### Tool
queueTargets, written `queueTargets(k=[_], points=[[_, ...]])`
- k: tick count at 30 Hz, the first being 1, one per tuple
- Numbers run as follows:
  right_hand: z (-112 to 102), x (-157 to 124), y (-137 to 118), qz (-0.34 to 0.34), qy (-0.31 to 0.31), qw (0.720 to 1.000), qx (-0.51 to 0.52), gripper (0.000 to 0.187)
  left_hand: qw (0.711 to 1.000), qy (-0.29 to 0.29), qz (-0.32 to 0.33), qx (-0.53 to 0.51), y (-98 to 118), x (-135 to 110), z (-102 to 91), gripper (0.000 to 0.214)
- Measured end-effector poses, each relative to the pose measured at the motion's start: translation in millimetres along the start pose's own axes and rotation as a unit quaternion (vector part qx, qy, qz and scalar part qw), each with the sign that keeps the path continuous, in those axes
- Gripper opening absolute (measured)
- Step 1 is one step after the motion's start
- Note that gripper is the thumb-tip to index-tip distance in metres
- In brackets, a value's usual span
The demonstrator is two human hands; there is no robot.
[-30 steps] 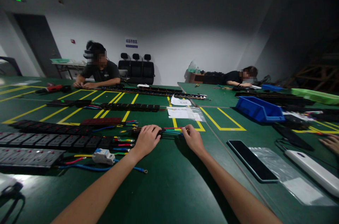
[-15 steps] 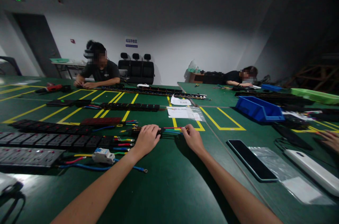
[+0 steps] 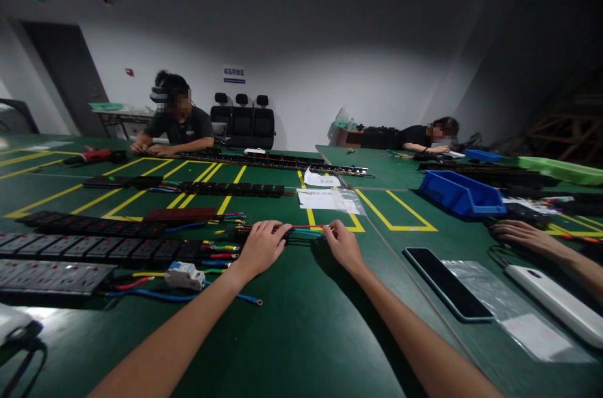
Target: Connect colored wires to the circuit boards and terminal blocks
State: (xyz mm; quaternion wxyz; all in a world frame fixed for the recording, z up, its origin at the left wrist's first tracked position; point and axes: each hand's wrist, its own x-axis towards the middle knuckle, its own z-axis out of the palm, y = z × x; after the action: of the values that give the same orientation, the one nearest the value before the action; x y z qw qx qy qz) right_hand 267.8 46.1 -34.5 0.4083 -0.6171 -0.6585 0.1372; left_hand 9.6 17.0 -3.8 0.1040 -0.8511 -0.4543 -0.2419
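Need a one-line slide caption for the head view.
Left hand and right hand hold coloured wires on a green table, phone alongside.

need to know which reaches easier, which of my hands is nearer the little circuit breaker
Left. The left hand lies just right of and beyond the circuit breaker, on the coloured wires; the right hand is farther right, at the wires' other end.
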Motion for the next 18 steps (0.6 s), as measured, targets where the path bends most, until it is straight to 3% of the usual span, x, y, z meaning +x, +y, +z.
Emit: queueTargets(k=[18], points=[[2.4, 2.0, 4.6, 0.006, -0.003, 1.000, -0.008, 0.032, 0.993, -0.035, 0.049, 0.100, 4.7, 2.2, -3.5, 0.051]])
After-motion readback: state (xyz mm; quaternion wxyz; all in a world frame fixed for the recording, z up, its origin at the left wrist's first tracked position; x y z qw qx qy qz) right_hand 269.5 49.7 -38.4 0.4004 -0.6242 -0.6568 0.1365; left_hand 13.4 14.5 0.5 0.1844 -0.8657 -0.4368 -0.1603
